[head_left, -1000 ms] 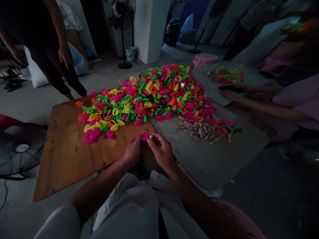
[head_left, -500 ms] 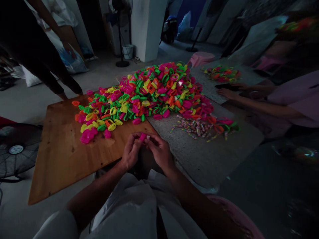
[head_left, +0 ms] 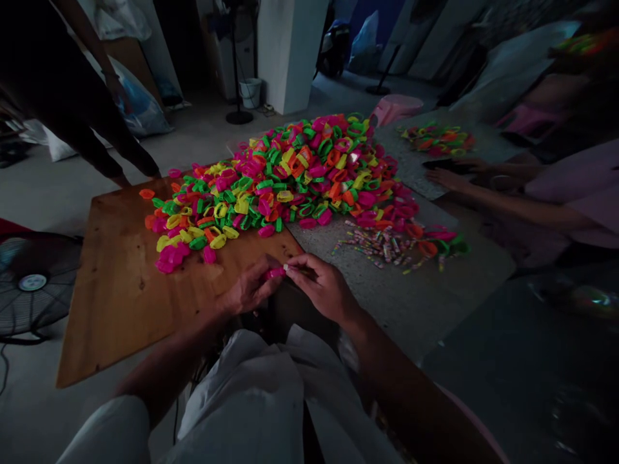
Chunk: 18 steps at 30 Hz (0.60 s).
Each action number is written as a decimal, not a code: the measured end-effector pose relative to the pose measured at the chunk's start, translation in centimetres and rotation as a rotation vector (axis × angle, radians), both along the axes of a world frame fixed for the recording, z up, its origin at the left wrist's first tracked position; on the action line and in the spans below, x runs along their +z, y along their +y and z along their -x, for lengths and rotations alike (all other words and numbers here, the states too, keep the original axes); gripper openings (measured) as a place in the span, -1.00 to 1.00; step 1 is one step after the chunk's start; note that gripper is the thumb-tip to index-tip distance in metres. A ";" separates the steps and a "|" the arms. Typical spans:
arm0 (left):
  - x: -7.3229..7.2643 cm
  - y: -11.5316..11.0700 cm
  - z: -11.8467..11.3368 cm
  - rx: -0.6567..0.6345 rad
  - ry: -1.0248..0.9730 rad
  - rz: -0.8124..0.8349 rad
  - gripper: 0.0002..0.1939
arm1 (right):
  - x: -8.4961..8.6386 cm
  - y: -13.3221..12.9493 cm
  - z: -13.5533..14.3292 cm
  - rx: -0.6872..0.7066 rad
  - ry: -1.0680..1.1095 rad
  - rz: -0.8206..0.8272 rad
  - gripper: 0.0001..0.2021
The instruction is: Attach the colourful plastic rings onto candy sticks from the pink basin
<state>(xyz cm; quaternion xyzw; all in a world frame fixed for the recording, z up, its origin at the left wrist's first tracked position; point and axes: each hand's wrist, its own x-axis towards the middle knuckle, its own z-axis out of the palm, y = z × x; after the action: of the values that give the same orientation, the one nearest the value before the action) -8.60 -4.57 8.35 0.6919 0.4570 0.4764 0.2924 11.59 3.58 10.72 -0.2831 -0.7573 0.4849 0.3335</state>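
Observation:
Above the near table edge, my left hand [head_left: 247, 287] is closed around a small bright pink plastic piece [head_left: 273, 274], shaped like a toy watch. My right hand [head_left: 325, 287] meets it from the other side, thumb and forefinger pinching a tiny pale piece [head_left: 285, 267] at the pink piece's end. Whether the two pieces are joined I cannot tell. Beyond my hands lies a big heap of similar plastic toy watches [head_left: 290, 177] in pink, green, yellow and orange. Small patterned sticks [head_left: 382, 246], like wrapped candy rolls, are scattered at the heap's right front.
The heap spans a wooden board [head_left: 126, 303] and a grey tabletop [head_left: 411, 296]. A fan [head_left: 33, 282] stands at left. One person stands at far left; another sits at right with a hand [head_left: 447, 179] on the table, near a smaller pile [head_left: 438, 140]. A pink stool [head_left: 396, 108] is behind.
My hands have drawn slightly apart, the right elbow swinging outward. The pink piece has turned to lie more sideways in my left fingers. The view has shifted slightly.

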 end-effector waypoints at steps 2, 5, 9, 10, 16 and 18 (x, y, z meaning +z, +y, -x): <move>0.2 0.2 0.2 -0.018 0.070 -0.033 -0.72 | 0.1 0.0 0.0 0.000 -0.023 -0.046 -0.84; 0.3 0.5 0.6 -0.023 0.186 -0.068 -0.74 | -0.1 0.1 -0.1 -0.002 -0.057 -0.119 -0.85; 0.8 0.5 1.2 -0.050 0.287 -0.042 -0.78 | -0.5 0.2 -0.2 0.018 -0.073 -0.081 -0.84; 0.9 0.5 1.3 -0.069 0.299 -0.032 -0.78 | -0.6 0.2 -0.2 0.023 -0.074 -0.062 -0.83; 1.7 0.6 1.5 -0.092 0.334 0.010 -0.82 | -0.5 0.1 -0.2 0.020 -0.108 -0.087 -0.85; 1.7 0.7 1.5 -0.092 0.351 0.028 -0.83 | -0.4 0.0 -0.2 0.009 -0.117 -0.139 -0.86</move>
<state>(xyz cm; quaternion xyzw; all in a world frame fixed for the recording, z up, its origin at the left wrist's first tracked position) -10.07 -3.84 10.09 0.7805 0.4754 0.3280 0.2392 11.76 3.62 10.31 -0.2838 -0.8086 0.4153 0.3052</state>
